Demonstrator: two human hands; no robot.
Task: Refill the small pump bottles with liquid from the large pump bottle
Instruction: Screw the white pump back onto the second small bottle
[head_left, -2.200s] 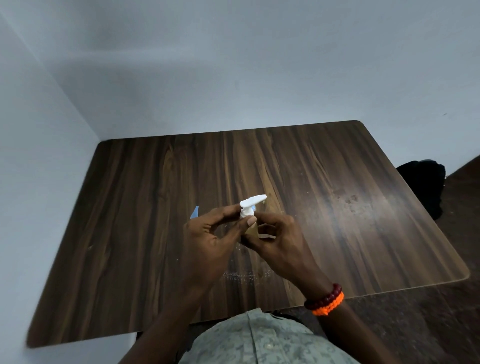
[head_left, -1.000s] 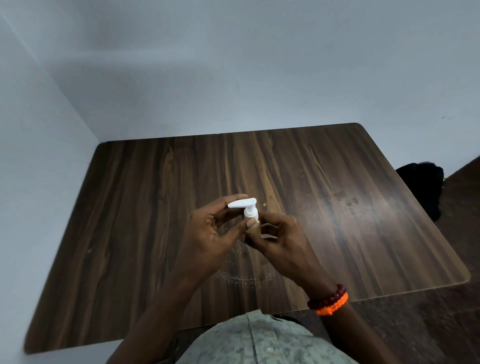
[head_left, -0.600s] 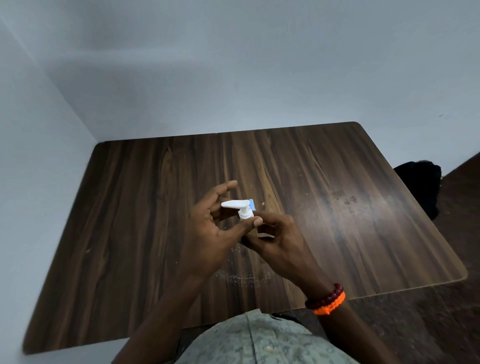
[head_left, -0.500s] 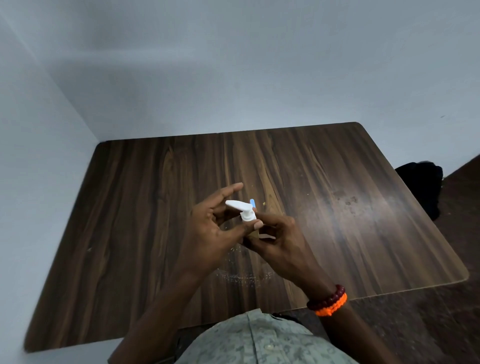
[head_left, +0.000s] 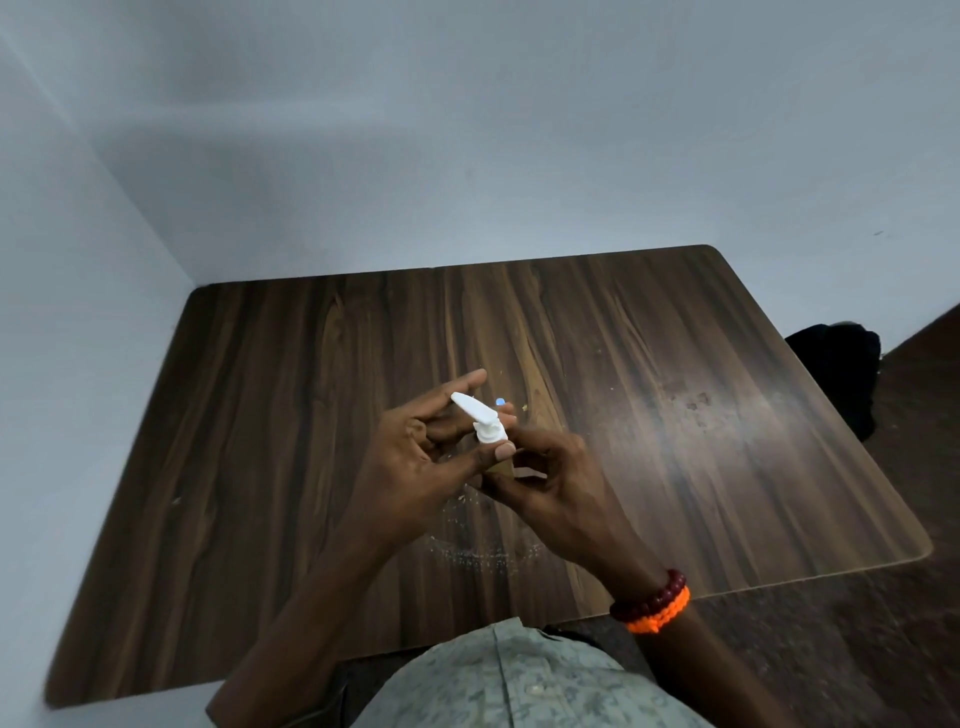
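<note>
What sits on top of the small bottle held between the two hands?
A white pump head tops the small bottle; the left hand pinches its collar. The right hand wraps the bottle, hiding nearly all of it and its contents.

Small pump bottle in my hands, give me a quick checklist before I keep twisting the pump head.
1. Right hand grips small pump bottle: ok.
2. Left hand fingers on white pump head: ok.
3. Bottle held above the table, not resting on it: ok.
4. Pump head fully unscrewed: cannot tell.
5. Large pump bottle within reach: not ok, none in view.
6. Liquid level in the bottle: cannot tell, hidden by fingers.
</note>
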